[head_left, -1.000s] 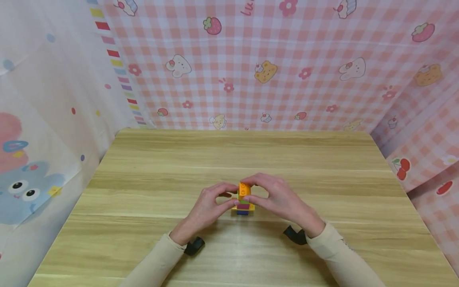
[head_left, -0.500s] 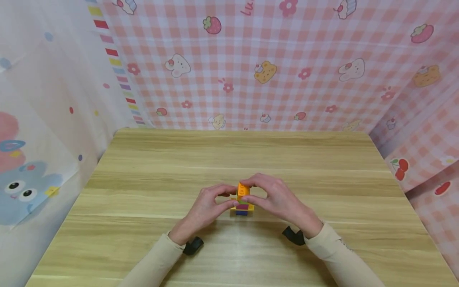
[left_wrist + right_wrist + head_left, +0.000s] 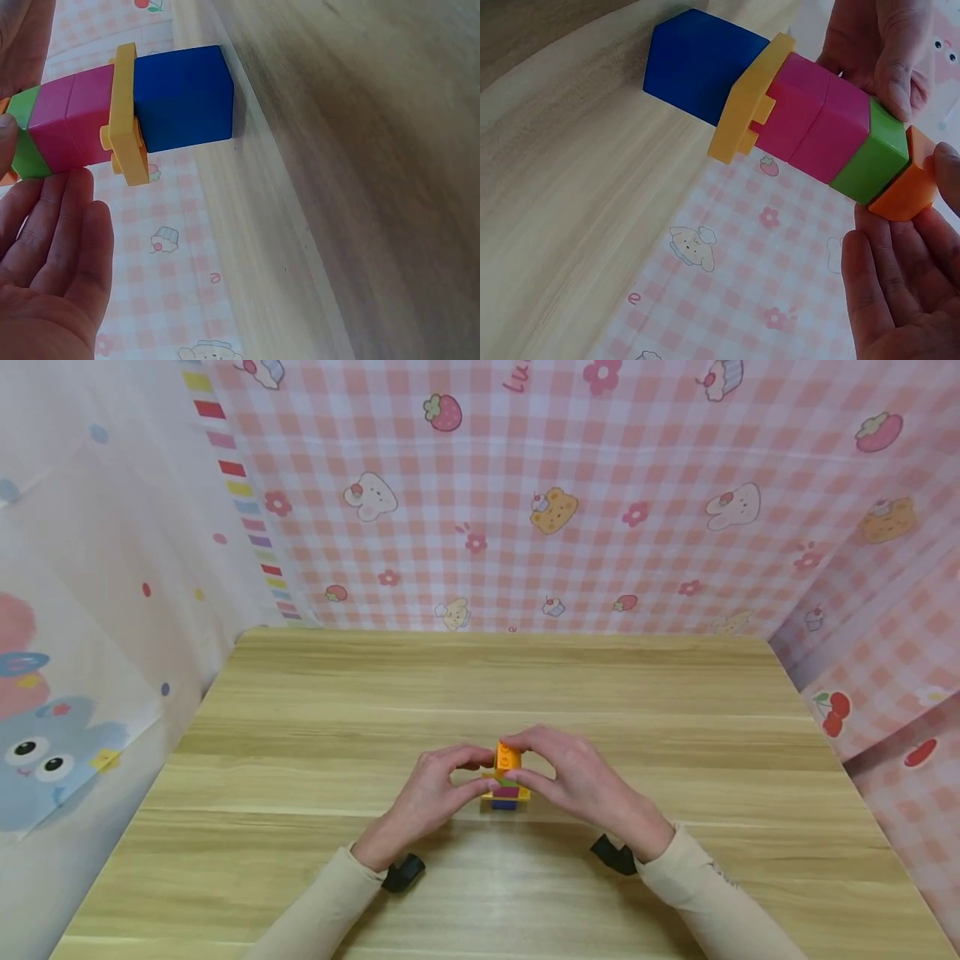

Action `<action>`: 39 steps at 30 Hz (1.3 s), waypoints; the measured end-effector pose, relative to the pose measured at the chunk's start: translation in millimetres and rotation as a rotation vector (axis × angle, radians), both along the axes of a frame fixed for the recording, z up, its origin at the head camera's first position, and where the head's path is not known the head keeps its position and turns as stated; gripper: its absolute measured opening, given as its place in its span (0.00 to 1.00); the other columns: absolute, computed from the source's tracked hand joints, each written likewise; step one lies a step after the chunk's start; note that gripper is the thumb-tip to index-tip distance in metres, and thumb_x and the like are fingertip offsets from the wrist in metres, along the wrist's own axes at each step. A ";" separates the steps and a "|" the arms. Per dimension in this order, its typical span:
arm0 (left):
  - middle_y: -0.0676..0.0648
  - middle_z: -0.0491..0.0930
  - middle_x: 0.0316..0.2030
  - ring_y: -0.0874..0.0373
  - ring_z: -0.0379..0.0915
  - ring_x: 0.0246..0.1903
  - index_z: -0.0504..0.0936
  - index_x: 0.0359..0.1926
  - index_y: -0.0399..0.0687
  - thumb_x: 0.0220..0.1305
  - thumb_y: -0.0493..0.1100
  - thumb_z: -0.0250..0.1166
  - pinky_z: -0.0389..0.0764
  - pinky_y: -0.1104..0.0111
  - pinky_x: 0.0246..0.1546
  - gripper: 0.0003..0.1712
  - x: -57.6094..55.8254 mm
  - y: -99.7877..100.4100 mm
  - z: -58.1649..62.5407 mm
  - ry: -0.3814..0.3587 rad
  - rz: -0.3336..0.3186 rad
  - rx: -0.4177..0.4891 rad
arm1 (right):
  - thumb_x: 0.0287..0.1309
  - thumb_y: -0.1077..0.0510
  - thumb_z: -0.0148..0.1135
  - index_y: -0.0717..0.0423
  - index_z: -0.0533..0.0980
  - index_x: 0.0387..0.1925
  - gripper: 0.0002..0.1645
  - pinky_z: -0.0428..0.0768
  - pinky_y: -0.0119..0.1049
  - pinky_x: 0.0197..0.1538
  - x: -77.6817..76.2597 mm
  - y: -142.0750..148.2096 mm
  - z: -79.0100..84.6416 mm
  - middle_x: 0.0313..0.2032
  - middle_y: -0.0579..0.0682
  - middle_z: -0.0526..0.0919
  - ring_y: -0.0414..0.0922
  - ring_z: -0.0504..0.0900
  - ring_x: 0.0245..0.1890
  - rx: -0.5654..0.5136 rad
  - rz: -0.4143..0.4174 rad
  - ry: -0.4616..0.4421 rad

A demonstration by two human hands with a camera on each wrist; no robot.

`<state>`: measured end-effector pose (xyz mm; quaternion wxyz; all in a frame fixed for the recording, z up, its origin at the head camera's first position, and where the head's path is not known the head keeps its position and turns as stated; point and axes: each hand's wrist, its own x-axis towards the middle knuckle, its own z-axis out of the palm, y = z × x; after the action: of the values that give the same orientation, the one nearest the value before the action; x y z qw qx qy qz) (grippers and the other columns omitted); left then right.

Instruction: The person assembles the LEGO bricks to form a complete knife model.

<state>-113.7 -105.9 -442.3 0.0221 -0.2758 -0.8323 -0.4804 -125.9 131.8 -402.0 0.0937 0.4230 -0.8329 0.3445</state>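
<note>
A tower of toy building bricks stands upright at the middle of the table. Its base is a blue brick (image 3: 701, 64), under a wider yellow plate (image 3: 750, 97) with studs. Above come two pink bricks (image 3: 814, 116), then a green brick (image 3: 874, 159). At the top sits an orange brick (image 3: 507, 756), a thin dark seam between it and the green one. My left hand (image 3: 426, 789) holds the green brick, fingertips also reaching the pink in the left wrist view. My right hand (image 3: 588, 777) pinches the orange brick between thumb and fingers.
The wooden table (image 3: 300, 718) stretches out on all sides of the tower. A pink checked cloth (image 3: 480, 468) hangs behind its back edge, and a white printed curtain (image 3: 97, 635) hangs to the left. Black straps (image 3: 405, 872) show beneath both wrists.
The head view has shifted very slightly. Both hands keep their hold at nearly the same spot, and the tower looks unchanged.
</note>
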 end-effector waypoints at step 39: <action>0.50 0.87 0.50 0.57 0.82 0.50 0.84 0.55 0.45 0.66 0.43 0.74 0.83 0.60 0.55 0.19 0.6 3.8 -2.1 -0.071 -0.006 -0.014 | 0.62 0.59 0.75 0.55 0.71 0.70 0.37 0.86 0.41 0.54 8.0 12.1 -24.0 0.55 0.48 0.83 0.44 0.85 0.52 0.011 0.001 -0.071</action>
<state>-113.1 -102.1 -444.4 -0.0106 -0.2612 -0.8352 -0.4839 -117.9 143.9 -426.0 0.0617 0.4113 -0.8375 0.3545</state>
